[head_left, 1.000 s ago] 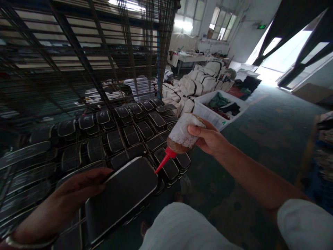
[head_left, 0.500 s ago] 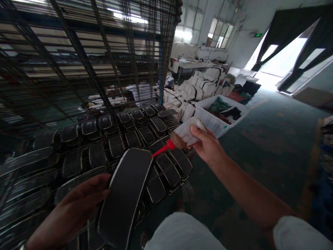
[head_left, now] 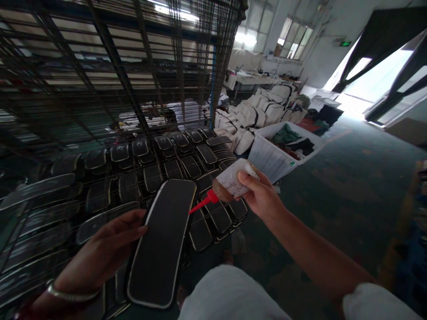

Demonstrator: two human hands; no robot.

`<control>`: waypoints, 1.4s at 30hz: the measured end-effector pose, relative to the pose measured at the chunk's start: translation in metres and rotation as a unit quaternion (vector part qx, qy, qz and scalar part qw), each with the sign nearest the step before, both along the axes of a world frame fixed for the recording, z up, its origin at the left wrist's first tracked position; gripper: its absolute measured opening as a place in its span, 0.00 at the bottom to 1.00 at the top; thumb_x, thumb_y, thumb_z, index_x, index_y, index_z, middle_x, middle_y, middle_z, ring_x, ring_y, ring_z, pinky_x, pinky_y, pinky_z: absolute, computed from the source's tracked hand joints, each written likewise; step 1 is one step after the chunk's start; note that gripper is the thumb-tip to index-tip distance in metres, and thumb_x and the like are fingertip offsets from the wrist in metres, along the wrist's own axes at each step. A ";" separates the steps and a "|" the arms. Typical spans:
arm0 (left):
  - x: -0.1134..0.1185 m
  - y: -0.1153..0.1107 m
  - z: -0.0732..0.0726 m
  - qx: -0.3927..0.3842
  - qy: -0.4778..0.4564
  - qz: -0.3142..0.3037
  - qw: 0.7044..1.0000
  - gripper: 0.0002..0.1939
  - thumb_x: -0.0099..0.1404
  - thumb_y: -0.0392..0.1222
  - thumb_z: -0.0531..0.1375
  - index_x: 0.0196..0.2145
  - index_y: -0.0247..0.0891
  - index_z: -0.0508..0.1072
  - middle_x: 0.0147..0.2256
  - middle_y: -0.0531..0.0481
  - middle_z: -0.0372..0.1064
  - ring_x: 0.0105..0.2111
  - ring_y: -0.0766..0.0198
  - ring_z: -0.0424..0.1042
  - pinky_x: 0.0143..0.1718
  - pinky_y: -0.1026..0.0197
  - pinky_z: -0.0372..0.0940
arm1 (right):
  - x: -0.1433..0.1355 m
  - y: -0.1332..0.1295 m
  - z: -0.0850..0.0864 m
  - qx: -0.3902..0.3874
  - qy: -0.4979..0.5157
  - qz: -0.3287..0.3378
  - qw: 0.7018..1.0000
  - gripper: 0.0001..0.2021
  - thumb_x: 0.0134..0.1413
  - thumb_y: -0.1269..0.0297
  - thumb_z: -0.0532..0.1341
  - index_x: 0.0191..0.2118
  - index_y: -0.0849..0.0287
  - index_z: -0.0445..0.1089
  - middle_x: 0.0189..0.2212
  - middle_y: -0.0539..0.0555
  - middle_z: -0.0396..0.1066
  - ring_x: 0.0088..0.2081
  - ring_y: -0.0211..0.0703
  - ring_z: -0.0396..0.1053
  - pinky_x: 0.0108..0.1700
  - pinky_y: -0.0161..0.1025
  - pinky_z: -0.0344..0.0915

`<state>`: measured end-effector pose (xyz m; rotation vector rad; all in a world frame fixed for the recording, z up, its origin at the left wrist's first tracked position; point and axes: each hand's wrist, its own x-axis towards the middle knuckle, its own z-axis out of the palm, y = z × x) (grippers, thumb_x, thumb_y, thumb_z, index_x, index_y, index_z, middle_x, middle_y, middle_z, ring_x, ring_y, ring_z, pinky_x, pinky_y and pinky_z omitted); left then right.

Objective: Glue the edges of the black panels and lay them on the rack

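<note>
My left hand (head_left: 113, 242) grips the left edge of a long black panel (head_left: 163, 244) with rounded corners and a pale line along its rim. The thumb lies on the face; the fingers behind are partly hidden. In my right hand (head_left: 262, 191) is a white squeeze bottle (head_left: 233, 180), brown-stained near its neck and tipped down to the left. Its red nozzle (head_left: 202, 203) points at the panel's right edge, the tip at or very near the pale line. Many similar black panels (head_left: 153, 178) lie in rows on a wire rack behind.
A tall wire-grid frame (head_left: 123, 80) rises at the back left. Beyond the rows stands a white bin (head_left: 267, 155) with cloth in it, beside a heap of white padded pieces (head_left: 267, 106). My knee (head_left: 230, 293) is below, over the green floor (head_left: 333, 191).
The nozzle tip has moved down along the panel's right edge from near its upper right corner. The panel has turned slightly more face-on, and the view has shifted a little left.
</note>
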<state>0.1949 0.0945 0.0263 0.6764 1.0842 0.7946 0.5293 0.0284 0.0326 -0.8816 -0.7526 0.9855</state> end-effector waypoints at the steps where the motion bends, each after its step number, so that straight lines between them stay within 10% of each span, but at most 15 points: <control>1: 0.002 -0.001 0.000 0.012 0.012 -0.003 1.000 0.30 0.34 0.28 0.85 0.38 0.35 0.87 0.39 0.37 0.88 0.28 0.45 0.85 0.26 0.50 0.82 | -0.003 -0.002 -0.001 -0.002 0.001 0.005 1.000 0.24 0.45 0.49 0.85 0.38 0.57 0.78 0.29 0.49 0.74 0.26 0.41 0.72 0.20 0.32 0.71; 18: -0.005 0.001 -0.015 0.052 0.018 -0.039 0.998 0.24 0.46 0.33 0.81 0.41 0.35 0.81 0.34 0.43 0.87 0.29 0.53 0.85 0.30 0.56 0.82 | -0.032 -0.037 -0.030 0.010 -0.040 0.054 0.998 0.21 0.50 0.53 0.84 0.48 0.50 0.84 0.36 0.49 0.76 0.36 0.42 0.70 0.38 0.35 0.69; 42: -0.008 -0.001 -0.029 -0.044 -0.084 0.244 0.965 0.19 0.71 0.17 0.54 0.29 0.32 0.77 0.25 0.50 0.79 0.20 0.68 0.78 0.23 0.71 0.75 | -0.046 -0.017 -0.036 0.044 -0.004 -0.034 0.998 0.19 0.53 0.56 0.82 0.50 0.49 0.83 0.40 0.51 0.78 0.40 0.45 0.74 0.42 0.38 0.73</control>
